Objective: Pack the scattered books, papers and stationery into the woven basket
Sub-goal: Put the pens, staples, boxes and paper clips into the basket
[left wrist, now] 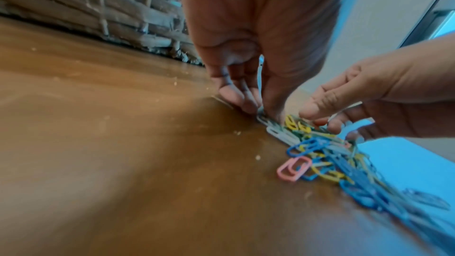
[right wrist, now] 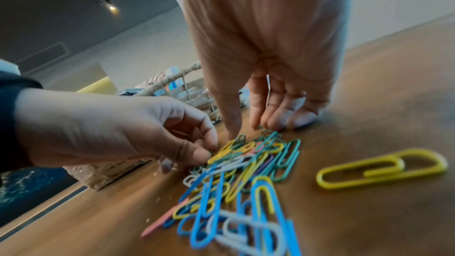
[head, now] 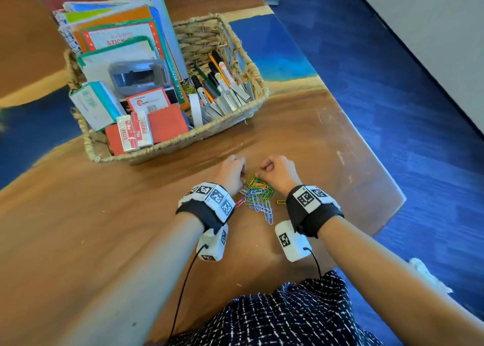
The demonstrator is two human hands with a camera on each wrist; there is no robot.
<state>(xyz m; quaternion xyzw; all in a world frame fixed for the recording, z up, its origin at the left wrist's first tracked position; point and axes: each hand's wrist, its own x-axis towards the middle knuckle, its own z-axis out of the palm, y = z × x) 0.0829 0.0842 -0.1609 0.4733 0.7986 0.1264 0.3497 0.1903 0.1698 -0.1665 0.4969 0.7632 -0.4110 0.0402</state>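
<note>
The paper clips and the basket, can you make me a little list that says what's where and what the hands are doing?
surface: brown wooden table
paper clips: colourful heap on the table, between the two hands
stray clip: one yellow paper clip lying apart from the heap
basket: woven basket behind the heap, already holding books, erasers, markers
left hand: left hand with fingertips down at the heap's edge
right hand: right hand with fingertips down at the heap's far end
clips lifted yet: cannot tell
</note>
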